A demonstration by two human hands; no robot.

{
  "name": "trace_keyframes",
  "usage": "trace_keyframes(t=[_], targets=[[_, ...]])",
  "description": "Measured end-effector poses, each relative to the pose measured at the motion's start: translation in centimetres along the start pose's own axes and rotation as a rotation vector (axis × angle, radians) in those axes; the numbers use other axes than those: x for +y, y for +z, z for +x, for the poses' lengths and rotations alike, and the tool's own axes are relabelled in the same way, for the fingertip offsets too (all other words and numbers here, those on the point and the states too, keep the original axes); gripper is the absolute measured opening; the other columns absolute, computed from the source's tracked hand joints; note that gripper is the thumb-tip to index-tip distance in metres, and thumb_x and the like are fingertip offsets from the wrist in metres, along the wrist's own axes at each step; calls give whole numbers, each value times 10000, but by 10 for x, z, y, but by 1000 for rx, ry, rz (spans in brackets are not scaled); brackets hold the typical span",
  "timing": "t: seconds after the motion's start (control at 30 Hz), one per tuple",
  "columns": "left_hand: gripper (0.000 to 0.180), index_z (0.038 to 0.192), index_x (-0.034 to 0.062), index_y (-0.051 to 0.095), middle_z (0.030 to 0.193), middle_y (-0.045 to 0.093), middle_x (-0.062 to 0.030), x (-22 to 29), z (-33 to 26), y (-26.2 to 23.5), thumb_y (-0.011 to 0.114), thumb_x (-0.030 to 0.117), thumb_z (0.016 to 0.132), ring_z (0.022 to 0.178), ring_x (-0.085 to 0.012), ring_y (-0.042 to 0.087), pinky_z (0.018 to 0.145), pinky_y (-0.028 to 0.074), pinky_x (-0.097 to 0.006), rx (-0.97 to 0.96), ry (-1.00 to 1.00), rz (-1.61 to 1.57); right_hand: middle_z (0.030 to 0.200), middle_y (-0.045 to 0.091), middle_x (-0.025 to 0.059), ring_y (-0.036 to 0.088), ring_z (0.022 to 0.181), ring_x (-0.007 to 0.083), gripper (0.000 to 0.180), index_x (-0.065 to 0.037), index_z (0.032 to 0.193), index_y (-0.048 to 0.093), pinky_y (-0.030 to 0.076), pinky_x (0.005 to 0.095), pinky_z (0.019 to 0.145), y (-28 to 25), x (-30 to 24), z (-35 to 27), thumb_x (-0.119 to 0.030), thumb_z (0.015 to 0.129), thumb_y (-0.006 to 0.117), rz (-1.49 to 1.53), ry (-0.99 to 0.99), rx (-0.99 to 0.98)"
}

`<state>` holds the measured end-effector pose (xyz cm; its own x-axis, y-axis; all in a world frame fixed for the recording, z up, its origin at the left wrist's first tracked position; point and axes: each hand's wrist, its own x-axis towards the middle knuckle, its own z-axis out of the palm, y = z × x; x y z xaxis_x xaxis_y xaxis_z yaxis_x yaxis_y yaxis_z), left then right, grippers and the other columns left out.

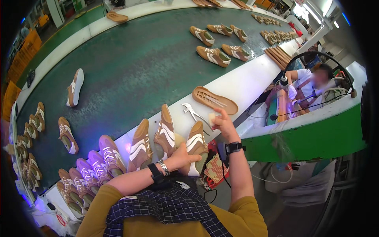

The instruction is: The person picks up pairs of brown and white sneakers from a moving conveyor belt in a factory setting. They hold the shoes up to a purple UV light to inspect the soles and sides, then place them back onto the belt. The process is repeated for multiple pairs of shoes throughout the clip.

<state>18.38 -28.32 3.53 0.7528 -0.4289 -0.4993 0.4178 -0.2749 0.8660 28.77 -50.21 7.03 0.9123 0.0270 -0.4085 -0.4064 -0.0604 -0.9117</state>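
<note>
My left hand (181, 158) is closed around the side of a brown sneaker (196, 139) with white stripes, its toe pointing away from me. In my right hand (224, 125), held up just right of that shoe, a small cream-coloured block (212, 119) is pinched between the fingers. Metal lasting pincers (192, 113) lie on the white ledge left of the block. Beyond them rests a loose tan shoe sole (215, 100). Two more sneakers, one upright (164, 132) and one leaning (139, 146), stand left of the held shoe.
A green conveyor belt (130, 71) carries scattered sneakers (213, 56). More sneakers (112, 154) line the ledge (252, 79) to the left. Stacked soles (278, 56) lie farther along. At the right, behind a green-sided curved bench (304, 140), sits a co-worker (310, 85) wearing gloves.
</note>
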Motion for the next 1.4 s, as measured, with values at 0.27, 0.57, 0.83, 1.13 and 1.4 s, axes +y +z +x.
trace_keyframes(t=[0.27,0.57,0.83,1.13,1.4], targets=[[804,1250,-90,309,1176,506,-205,31,-23,-13,774,268,701,1091,-232,514,906,435,-313,42,97,-413,838,588,63,568,691,161,363,-41,1111,587,482,288,596,-27,49,33,-66,750,607,-329,-52,252],[651,1299,-2,283,1246,458,-140,33,-58,-52,679,121,797,1138,-193,476,953,414,-321,-2,94,-731,980,561,181,517,960,352,392,-28,1043,587,410,429,891,51,59,2,-119,674,683,-878,-783,293],[675,1351,1,263,1279,443,-120,25,-57,-53,653,122,813,1163,-178,457,974,394,-309,-4,134,-626,924,605,188,560,861,384,362,-47,1026,600,459,429,764,109,119,-18,-260,738,651,-305,-363,-141],[738,1329,-29,239,1265,445,-144,21,-64,-61,698,145,779,1161,-185,456,970,397,-312,50,211,-550,773,620,191,611,759,384,172,-25,805,584,487,445,638,107,29,-37,-188,754,605,-1060,-516,-169],[779,1285,-67,266,1230,478,-198,8,-46,-59,726,247,741,1132,-245,498,953,404,-327,103,248,-373,848,631,104,606,724,213,306,-80,1053,535,488,354,676,38,-54,-34,-152,774,638,-397,-351,102]])
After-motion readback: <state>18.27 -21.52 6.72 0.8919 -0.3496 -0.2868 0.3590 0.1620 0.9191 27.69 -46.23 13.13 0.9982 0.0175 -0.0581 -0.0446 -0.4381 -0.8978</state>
